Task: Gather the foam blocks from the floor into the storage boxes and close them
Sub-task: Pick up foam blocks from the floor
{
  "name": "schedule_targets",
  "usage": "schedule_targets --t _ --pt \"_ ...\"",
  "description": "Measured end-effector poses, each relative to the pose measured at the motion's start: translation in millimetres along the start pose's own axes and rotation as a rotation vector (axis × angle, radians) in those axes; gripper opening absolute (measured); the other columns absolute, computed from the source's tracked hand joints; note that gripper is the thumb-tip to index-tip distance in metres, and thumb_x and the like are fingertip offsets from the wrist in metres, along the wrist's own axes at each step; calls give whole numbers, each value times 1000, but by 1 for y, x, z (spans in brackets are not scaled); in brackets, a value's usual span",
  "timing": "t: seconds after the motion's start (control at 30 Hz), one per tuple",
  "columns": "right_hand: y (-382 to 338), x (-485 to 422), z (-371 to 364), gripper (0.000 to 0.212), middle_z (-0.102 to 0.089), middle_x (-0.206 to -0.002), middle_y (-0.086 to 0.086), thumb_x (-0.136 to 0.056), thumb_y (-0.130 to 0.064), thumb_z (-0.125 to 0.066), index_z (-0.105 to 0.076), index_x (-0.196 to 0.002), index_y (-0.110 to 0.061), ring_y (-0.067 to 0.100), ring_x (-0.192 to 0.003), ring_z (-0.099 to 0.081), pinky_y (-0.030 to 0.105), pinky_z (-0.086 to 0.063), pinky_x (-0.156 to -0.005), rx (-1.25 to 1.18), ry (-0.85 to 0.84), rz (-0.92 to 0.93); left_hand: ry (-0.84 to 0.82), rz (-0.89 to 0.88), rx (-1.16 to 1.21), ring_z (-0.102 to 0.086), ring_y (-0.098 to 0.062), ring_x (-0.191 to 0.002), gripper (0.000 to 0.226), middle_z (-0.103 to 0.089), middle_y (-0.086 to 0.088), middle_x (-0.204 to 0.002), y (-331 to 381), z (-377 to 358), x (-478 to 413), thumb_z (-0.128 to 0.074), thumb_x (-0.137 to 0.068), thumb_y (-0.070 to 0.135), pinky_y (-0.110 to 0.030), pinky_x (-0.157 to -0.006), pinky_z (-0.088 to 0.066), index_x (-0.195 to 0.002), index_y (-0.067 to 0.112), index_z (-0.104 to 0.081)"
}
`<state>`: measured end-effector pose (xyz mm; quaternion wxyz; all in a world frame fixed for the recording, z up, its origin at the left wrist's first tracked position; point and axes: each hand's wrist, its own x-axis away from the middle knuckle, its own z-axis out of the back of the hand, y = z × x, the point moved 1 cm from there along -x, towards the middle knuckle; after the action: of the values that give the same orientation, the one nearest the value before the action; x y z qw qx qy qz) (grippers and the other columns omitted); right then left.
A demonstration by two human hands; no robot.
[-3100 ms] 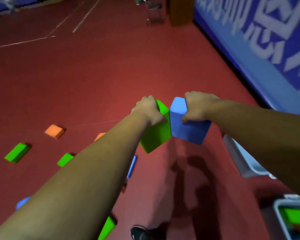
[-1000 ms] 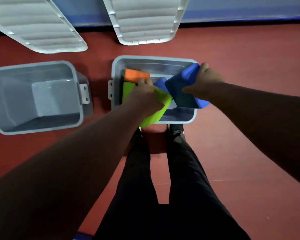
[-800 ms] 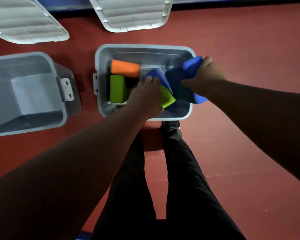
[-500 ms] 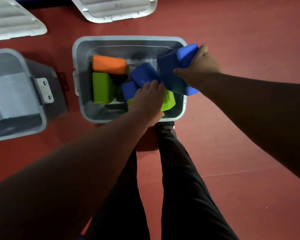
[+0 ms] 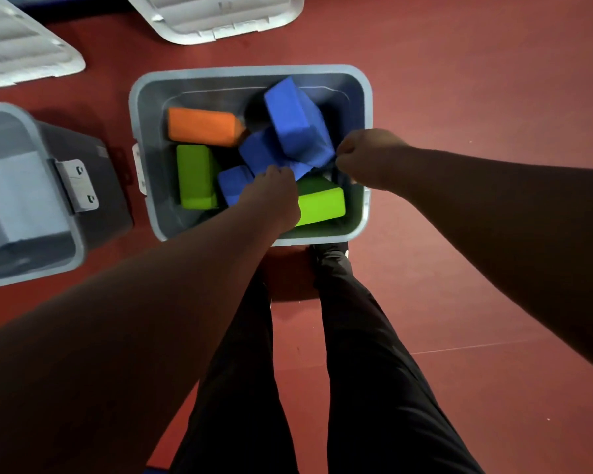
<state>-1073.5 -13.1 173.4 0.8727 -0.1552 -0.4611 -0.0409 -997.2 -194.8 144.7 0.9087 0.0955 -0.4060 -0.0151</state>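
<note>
The grey storage box [image 5: 141, 107] stands open on the red floor in front of my feet. Inside lie an orange block [image 5: 202, 126], a green block [image 5: 196, 176] and two small blue blocks [image 5: 233, 184]. A large blue block [image 5: 295, 121] leans tilted on top of them, blurred. Another green block [image 5: 322, 205] lies flat by the front right wall. My left hand [image 5: 271, 196] hovers over that green block's left end, fingertips at the blue blocks, gripping nothing that I can see. My right hand [image 5: 367, 155], loosely curled, is beside the large blue block's lower corner.
A second grey box [image 5: 31, 131] with a latch stands open to the left. Two white ribbed lids [image 5: 220, 15] [image 5: 21, 53] lie on the floor behind the boxes. My legs in dark trousers [image 5: 339, 336] stand right in front of the filled box.
Both hands came down over the box. The large blue block left my right hand and tipped into the box. The green block now lies in the box, and my left hand slid left off it.
</note>
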Motion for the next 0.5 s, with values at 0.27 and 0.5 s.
schedule_targets --t 0.27,0.5 --pt "-12 24 14 26 -75 -97 10 -87 -23 -53 -74 -100 -14 31 -95 -70 37 -59 -84 65 -27 51 -70 9 30 -62 -40 -113 31 -60 -20 -127 -1 4 19 -60 -89 19 -42 -84 -47 -117 8 -54" --pt "-59 79 81 31 -73 -109 16 -94 -26 -51 -74 -106 -10 34 -102 -65 27 -39 -73 287 6 181 -1 13 57 -62 -38 -118 31 -65 -20 -126 0 80 77 -59 -99 23 -39 -93 -48 -123 3 -61"
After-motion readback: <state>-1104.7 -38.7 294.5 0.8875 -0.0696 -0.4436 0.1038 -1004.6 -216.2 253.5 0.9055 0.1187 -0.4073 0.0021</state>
